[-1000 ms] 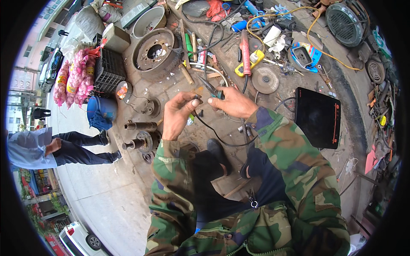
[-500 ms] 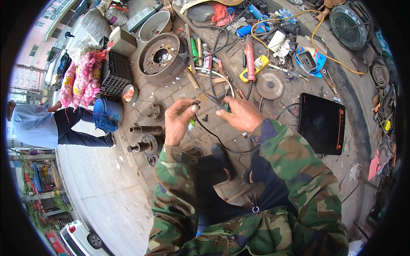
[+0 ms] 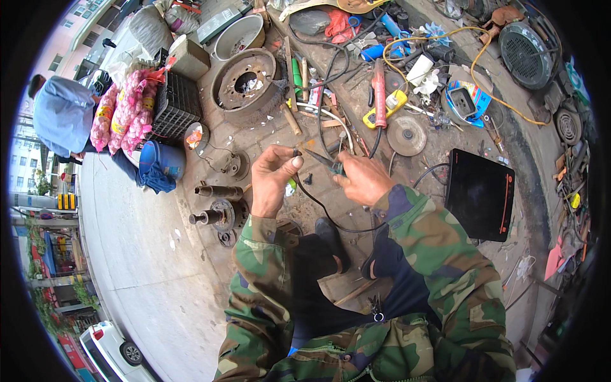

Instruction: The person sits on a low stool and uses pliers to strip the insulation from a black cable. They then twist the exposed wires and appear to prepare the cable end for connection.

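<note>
Between thumb and fingers, my left hand (image 3: 273, 180) pinches the end of a thin black cable (image 3: 326, 207). The cable hangs down and curves right, passing behind my right forearm. My right hand (image 3: 365, 181) is closed around a dark pointed tool with a greenish handle (image 3: 320, 159); its exact kind is unclear. The tool's tip points at the cable end, with a small gap between them. To the right lies a flat black glass-topped panel, like an induction cooktop (image 3: 478, 194), with a black cord at its left edge.
Left of my hands stand rusty metal parts (image 3: 223, 213) and a wheel rim (image 3: 245, 81). Ahead lie a red-handled tool (image 3: 379, 95), a yellow meter (image 3: 386, 109) and a round disc (image 3: 406, 135). A black crate (image 3: 175, 105), a blue bucket (image 3: 162, 159) and a person (image 3: 63, 114) are at left.
The pointed tool's tip has dropped lower, level with the cable end, and the right hand has shifted slightly right. My left hand keeps its pinch. The person at left has bent toward the pink bags.
</note>
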A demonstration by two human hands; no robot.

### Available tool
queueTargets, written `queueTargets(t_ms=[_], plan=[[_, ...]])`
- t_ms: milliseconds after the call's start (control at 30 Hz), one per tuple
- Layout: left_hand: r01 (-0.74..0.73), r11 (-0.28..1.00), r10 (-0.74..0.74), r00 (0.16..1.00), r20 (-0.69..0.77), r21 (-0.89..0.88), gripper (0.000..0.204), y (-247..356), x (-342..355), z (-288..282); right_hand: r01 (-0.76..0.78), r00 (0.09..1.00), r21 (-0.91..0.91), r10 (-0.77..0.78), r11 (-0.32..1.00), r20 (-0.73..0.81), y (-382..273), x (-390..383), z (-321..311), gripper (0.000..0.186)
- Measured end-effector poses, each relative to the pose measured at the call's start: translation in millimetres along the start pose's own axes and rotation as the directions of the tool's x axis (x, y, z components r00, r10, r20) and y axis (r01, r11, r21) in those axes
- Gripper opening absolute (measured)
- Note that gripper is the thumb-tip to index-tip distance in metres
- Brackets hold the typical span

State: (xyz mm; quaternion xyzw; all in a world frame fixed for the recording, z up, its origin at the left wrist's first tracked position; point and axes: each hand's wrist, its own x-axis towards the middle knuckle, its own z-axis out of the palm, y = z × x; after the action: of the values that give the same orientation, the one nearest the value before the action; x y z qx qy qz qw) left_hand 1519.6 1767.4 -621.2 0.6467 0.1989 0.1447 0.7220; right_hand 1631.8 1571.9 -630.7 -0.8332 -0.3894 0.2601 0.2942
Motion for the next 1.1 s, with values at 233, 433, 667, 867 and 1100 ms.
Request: queueTargets(t_ms=[233,433,667,867,1100], plan=[[-0.068,0.988,0.079,0.994,-0.072,0.137,0.018,-4.2,1.4,-1.2,0.093,0.987,0.003,-0.092,0.996,-0.129,11.4,5.1,15.7,0.028],[-0.087,0.948,0.127,0.985,-0.113,0.308,0.015,-1.4,1.4,4.7,0.003,0.993,0.109,0.009,0.994,-0.116,4.3,-2.3,2.2,0.036],[-0.051,0.997,0.045,0.993,0.106,0.061,0.016,-8.4,5.6,26.7,0.123,0.668,0.468,0.275,0.875,-0.691,72.4,-131.5,-26.8,0.045],[-0.058,0.993,0.044,0.989,0.138,0.099,0.012,-23.6,12.8,41.2,-0.737,-0.018,0.646,0.949,0.200,-0.314,227.7,-337.3,21.4,0.062],[-0.196,0.950,0.138,0.962,0.237,0.242,0.012,-37.0,13.7,59.8,-0.750,-0.581,0.569,0.748,-0.338,-0.322,364.5,-434.7,157.0,0.054]])
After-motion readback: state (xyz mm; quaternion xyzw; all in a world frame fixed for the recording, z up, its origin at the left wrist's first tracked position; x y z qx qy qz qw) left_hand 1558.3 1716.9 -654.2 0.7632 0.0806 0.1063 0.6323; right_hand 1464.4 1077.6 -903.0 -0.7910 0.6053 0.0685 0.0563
